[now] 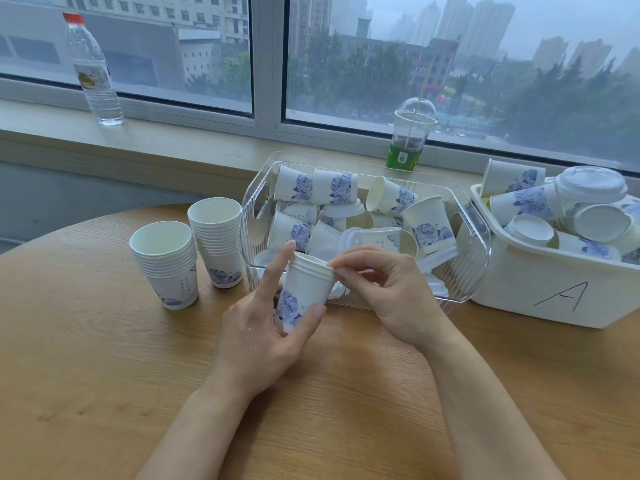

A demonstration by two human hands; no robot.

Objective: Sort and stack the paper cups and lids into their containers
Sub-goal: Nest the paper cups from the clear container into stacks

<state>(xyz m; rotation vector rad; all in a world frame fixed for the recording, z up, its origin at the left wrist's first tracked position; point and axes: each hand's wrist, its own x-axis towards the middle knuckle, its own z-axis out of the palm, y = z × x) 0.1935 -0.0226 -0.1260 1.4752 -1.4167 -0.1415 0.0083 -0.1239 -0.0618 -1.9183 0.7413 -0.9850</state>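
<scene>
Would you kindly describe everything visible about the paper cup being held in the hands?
The held cup is white paper with a blue flower print low on its wall and several ridged rims at the top, so it looks like a few nested cups. It is upright, tilted slightly, above the wooden table, in front of the clear bin. The left hand grips its wall; the right hand pinches its rim.

A round wooden table point(104, 375) carries two stacks of paper cups point(166, 265) point(216, 240), a clear plastic bin point(464, 289) and a white basket marked "A" point(540, 299).
</scene>
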